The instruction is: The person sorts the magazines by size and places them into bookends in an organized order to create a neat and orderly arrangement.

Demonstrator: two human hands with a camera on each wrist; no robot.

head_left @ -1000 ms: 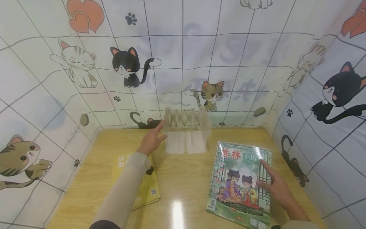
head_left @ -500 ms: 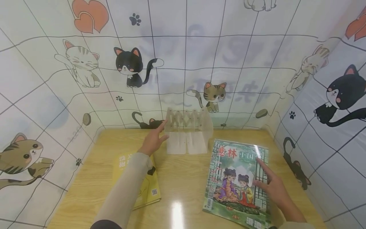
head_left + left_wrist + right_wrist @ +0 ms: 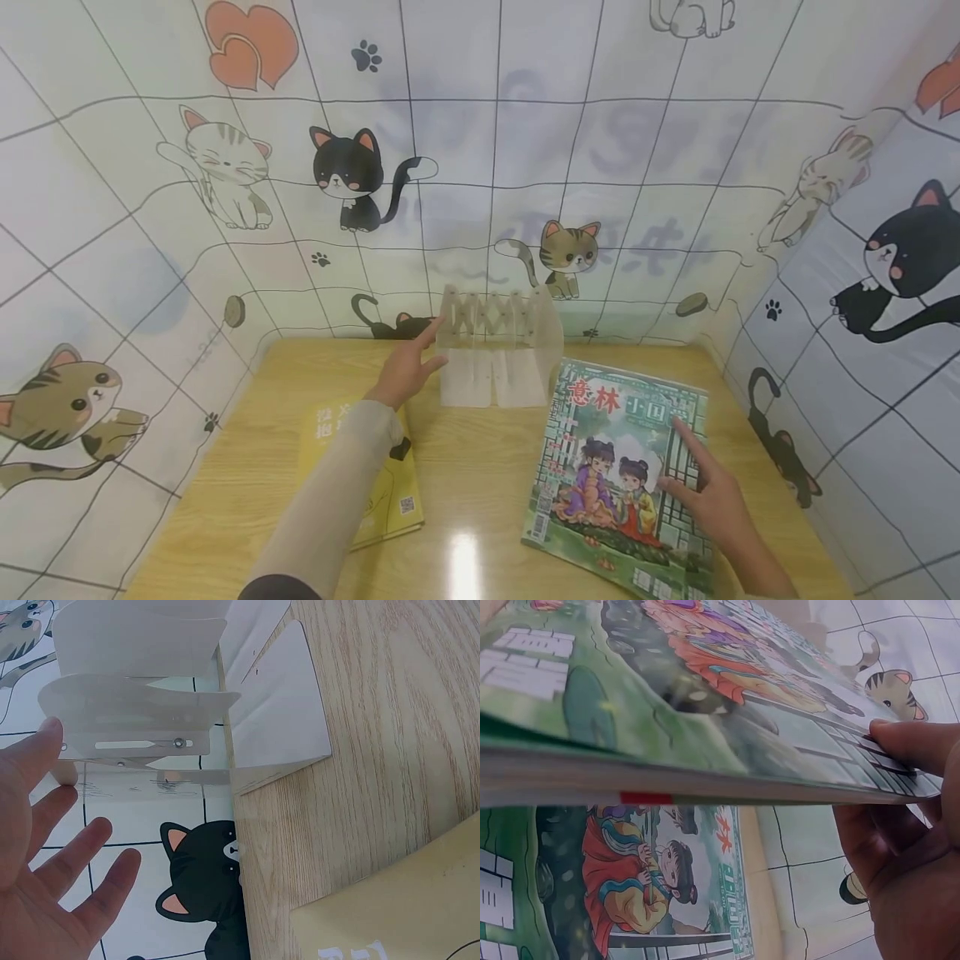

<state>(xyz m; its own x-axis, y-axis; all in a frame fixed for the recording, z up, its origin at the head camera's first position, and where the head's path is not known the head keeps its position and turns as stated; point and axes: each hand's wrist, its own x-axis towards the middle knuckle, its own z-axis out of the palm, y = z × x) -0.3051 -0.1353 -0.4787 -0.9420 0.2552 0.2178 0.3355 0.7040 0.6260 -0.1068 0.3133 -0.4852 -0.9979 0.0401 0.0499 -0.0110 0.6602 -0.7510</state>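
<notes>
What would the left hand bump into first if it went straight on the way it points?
Probably the rack: the left hand points at its near side. The hand looks right up against it, though depth makes it hard to say exactly where they touch.

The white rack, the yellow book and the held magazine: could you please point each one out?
White rack [image 3: 521,377], head view: right-hand base plate.
Yellow book [image 3: 392,498], head view: cover beside the QR code.
Held magazine [image 3: 613,482], head view: middle of the cover.

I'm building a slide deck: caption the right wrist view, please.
Right hand gripping a rectangular, illustrated green paper magazine above a second magazine.
</notes>
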